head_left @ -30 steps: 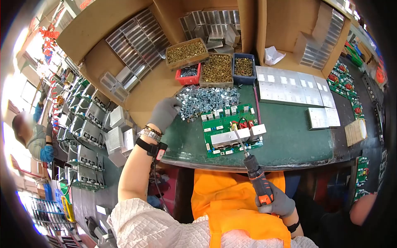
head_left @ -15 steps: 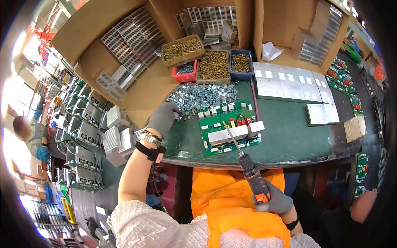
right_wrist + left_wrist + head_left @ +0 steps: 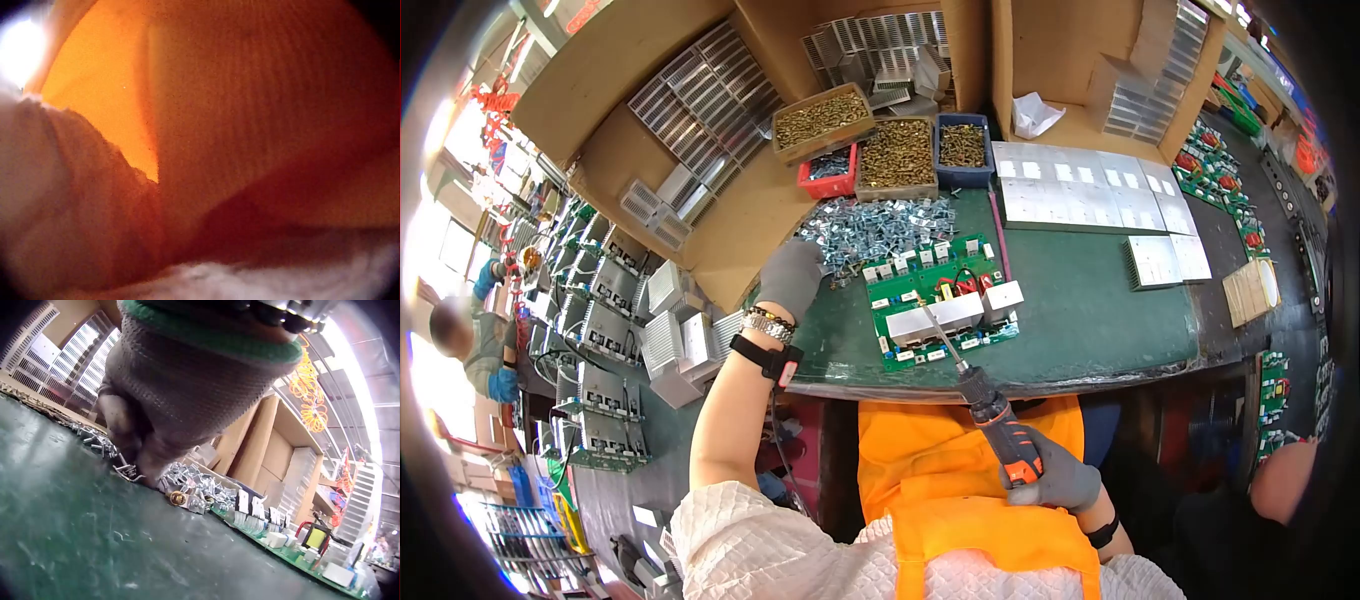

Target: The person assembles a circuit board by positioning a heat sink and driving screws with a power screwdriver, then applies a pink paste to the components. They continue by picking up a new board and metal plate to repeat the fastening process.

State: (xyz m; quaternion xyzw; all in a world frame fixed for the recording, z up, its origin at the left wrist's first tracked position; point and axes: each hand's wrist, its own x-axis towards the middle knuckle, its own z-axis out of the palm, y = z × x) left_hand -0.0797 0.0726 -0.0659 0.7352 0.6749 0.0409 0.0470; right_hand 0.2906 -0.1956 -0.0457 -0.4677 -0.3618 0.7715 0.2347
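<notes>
My gloved left hand is at the near left edge of a heap of small silvery metal clips. In the left wrist view its thumb and fingertips point down and pinch a metal clip close over the green tabletop. My gloved right hand grips a cordless screwdriver, its long bit angled up across the near part of a circuit board. The board carries long silvery heat sinks and lies flat just right of the heap. Orange cloth and blurred fabric fill the right wrist view.
Tubs of brass screws and a red tub stand behind the heap. Cardboard boxes holding finned heat sinks rise at the back. Flat metal blocks lie at right. Finished-looking assemblies and another person are at left.
The head view has turned, shifting the scene left. My left hand drew slightly nearer, then returned to the heap's edge. The screwdriver bit has moved left across the board.
</notes>
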